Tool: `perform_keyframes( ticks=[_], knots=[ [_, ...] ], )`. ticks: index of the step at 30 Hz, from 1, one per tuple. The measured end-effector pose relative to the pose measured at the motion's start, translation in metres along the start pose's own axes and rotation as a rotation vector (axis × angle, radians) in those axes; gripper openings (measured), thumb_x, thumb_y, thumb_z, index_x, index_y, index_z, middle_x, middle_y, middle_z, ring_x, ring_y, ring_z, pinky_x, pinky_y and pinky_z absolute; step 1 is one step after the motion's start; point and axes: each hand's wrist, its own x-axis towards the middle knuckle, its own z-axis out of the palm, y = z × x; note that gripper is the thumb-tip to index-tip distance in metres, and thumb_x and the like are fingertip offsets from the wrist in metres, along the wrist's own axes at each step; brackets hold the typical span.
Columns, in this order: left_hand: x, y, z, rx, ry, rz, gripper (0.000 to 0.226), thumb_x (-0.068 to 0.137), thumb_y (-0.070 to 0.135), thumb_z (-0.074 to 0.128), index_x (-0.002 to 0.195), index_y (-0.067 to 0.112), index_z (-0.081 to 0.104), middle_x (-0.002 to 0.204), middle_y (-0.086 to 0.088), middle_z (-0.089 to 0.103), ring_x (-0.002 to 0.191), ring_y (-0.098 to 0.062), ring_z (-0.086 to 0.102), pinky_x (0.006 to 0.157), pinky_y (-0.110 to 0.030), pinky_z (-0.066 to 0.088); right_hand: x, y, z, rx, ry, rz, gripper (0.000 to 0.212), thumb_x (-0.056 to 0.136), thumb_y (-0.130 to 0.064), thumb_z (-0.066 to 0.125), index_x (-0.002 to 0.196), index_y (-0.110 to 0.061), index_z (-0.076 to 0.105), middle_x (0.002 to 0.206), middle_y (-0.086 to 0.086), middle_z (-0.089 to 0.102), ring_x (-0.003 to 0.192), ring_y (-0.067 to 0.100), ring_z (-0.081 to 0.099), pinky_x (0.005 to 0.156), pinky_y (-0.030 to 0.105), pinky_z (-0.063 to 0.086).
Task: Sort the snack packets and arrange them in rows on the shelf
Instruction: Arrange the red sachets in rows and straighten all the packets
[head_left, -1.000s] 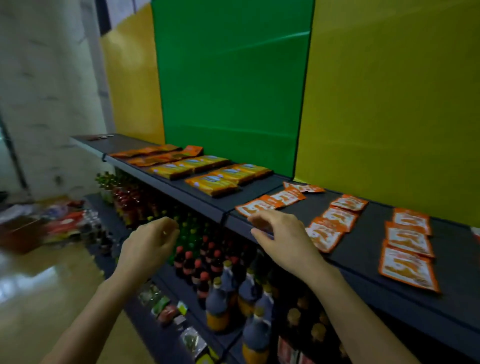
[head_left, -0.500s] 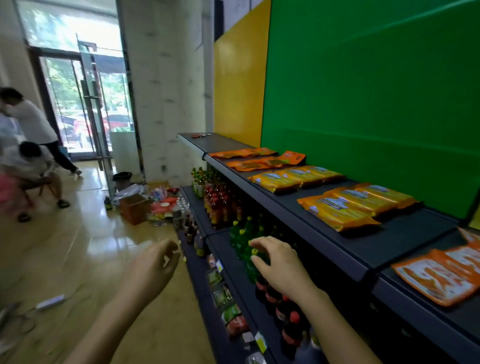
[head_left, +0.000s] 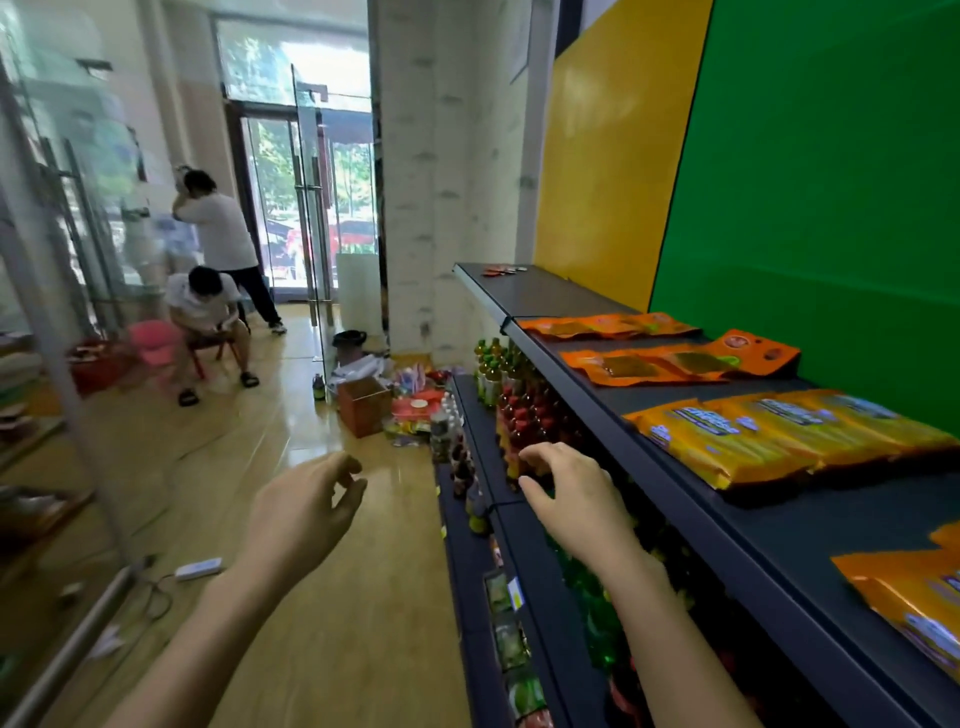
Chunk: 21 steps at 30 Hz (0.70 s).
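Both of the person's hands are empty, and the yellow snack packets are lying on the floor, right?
Not quite. The head view shows the left hand and the right hand both empty, but the yellow snack packets are lying on the top shelf, not on the floor.

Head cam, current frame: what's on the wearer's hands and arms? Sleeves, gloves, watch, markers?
Nothing worn shows. The left hand and right hand are ungloved, with no rings, watch, bands or markers visible. Bare skin runs from each down to the frame's bottom edge, so no sleeve is in view.
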Motion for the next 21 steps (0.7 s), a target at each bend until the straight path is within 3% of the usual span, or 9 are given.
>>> perform_keyframes(
  ticks=[7, 13, 18, 21],
  knots=[
    [0.072, -0.050, 0.060, 0.070, -0.102, 0.000, 0.029, 0.093, 0.039, 0.046, 0.117, 0.027, 0.056, 0.108, 0.012, 0.065, 0.098, -0.008, 0.060, 0.065, -0.020, 0.036, 0.086, 0.011, 0.054, -0.063, -0.048, 0.024, 0.033, 0.095, -0.032, 0.047, 0.127, -0.026, 0.051, 0.129, -0.008, 0.054, 0.117, 0.015, 0.051, 0.089, 0.030, 0.046],
    [0.153, -0.135, 0.123, 0.135, -0.182, -0.039, 0.030, 0.093, 0.042, 0.044, 0.118, 0.029, 0.055, 0.105, 0.015, 0.066, 0.094, -0.004, 0.061, 0.071, -0.018, 0.048, 0.180, 0.004, 0.125, -0.074, -0.074, 0.057, 0.033, 0.095, -0.034, 0.047, 0.127, -0.028, 0.051, 0.128, -0.011, 0.054, 0.117, 0.012, 0.052, 0.088, 0.027, 0.045],
    [0.257, -0.197, 0.149, 0.208, -0.179, -0.001, 0.030, 0.093, 0.041, 0.043, 0.118, 0.029, 0.055, 0.105, 0.015, 0.068, 0.095, -0.006, 0.063, 0.059, -0.019, 0.041, 0.289, -0.018, 0.162, -0.048, 0.001, 0.090, 0.032, 0.095, -0.032, 0.048, 0.126, -0.027, 0.051, 0.126, -0.007, 0.056, 0.115, 0.015, 0.054, 0.089, 0.029, 0.046],
    [0.314, -0.223, 0.163, 0.217, -0.147, 0.033, 0.029, 0.093, 0.041, 0.045, 0.115, 0.027, 0.057, 0.104, 0.013, 0.069, 0.096, -0.009, 0.064, 0.060, -0.022, 0.039, 0.342, -0.022, 0.178, -0.069, 0.036, 0.110, 0.031, 0.095, -0.033, 0.045, 0.125, -0.027, 0.051, 0.123, -0.006, 0.057, 0.110, 0.015, 0.055, 0.083, 0.028, 0.046]
  ],
)
